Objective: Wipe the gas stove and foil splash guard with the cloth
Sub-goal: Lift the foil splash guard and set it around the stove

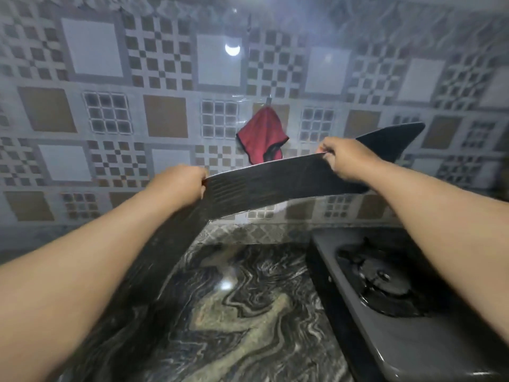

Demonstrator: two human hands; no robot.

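I hold a folding splash guard with dark panels up in the air over the counter. My left hand grips its top edge at the left fold. My right hand pinches the top edge further right. One panel hangs down along my left forearm, another sticks out past my right hand. A red cloth hangs from a hook on the tiled wall, behind the guard. The gas stove with a black burner grate sits on the counter at the lower right, under my right forearm.
A dark marbled stone counter lies below the guard, left of the stove. The patterned tile wall fills the background, with a lamp's reflection high in the middle.
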